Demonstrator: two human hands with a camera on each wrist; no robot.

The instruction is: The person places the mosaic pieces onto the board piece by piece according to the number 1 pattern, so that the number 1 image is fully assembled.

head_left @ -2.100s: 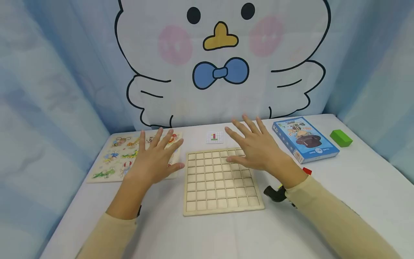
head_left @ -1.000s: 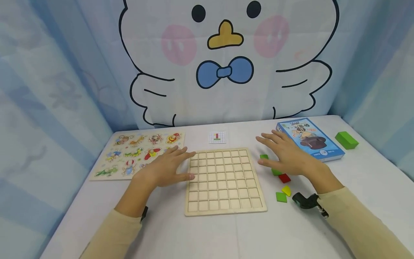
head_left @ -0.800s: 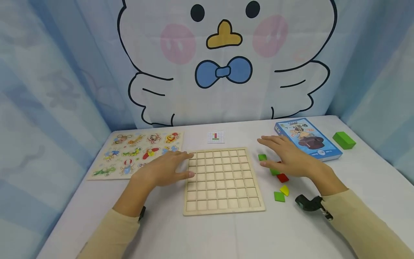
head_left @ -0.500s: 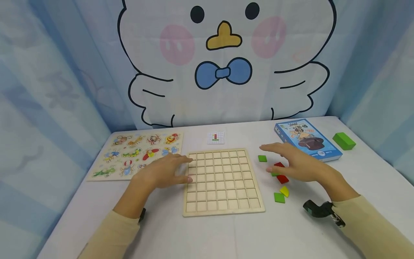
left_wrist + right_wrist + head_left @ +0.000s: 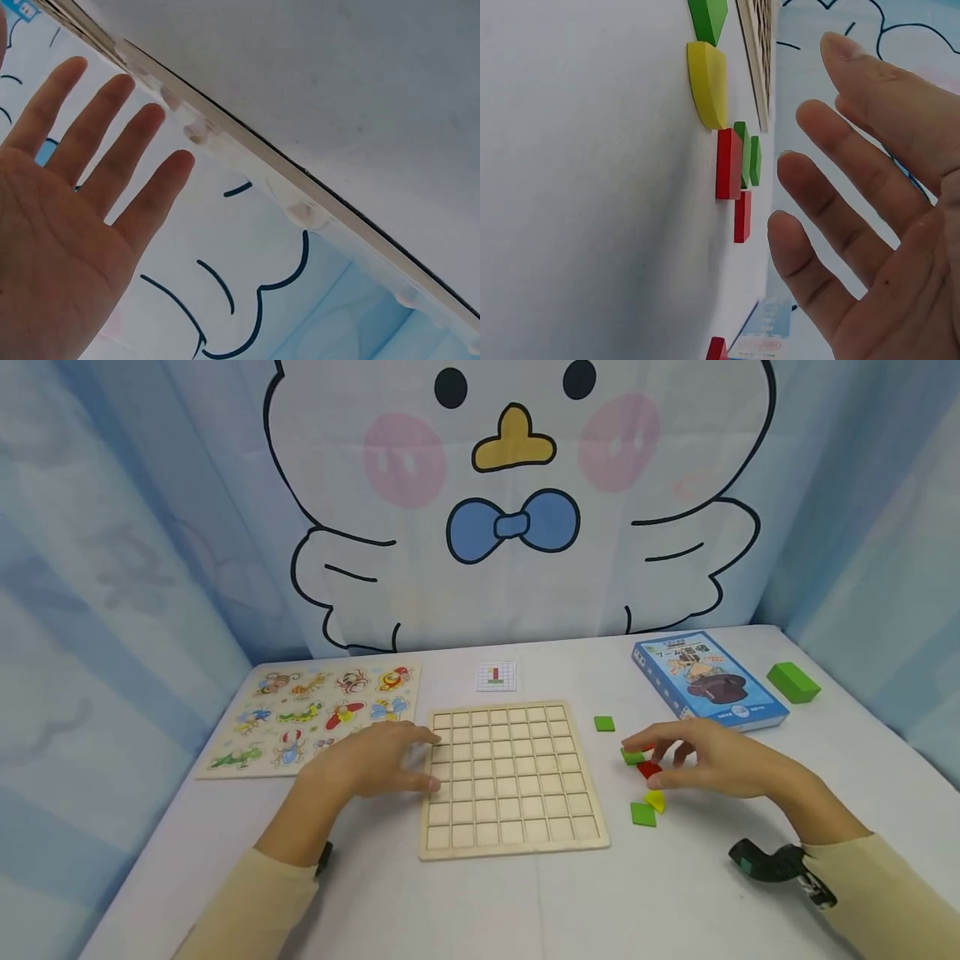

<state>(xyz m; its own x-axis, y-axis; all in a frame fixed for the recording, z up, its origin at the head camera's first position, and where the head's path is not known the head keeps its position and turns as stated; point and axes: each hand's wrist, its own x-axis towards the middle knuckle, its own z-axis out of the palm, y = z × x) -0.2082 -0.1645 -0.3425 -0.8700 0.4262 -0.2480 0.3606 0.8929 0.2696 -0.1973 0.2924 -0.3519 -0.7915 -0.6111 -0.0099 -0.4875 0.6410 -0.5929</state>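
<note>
A square wooden grid board point(image 5: 510, 777) lies in the middle of the table. My left hand point(image 5: 367, 764) is at its left side, with fingertips right at the rim; in the left wrist view the fingers are spread. Right of the board my right hand point(image 5: 723, 762) hovers low over a loose group of small tiles, fingers bent loosely, nothing held. Below the thumb lie a red tile point(image 5: 648, 769) and a yellow quarter-round tile point(image 5: 655, 801). A green square tile point(image 5: 642, 814) is nearest the front, another green tile point(image 5: 604, 723) farther back. The right wrist view shows another red tile point(image 5: 742, 216) beside these.
A wooden insect puzzle board point(image 5: 303, 718) lies at the left. A small printed grid card point(image 5: 497, 677) sits behind the grid board. At the back right are a blue box point(image 5: 712, 681) and a green block point(image 5: 793, 682). A cartoon curtain point(image 5: 517, 602) hangs behind the table.
Both hands have come down from above the table. The left has settled at the board's left edge; the right has moved off the board rightward, over the tiles, its fingers bending.
</note>
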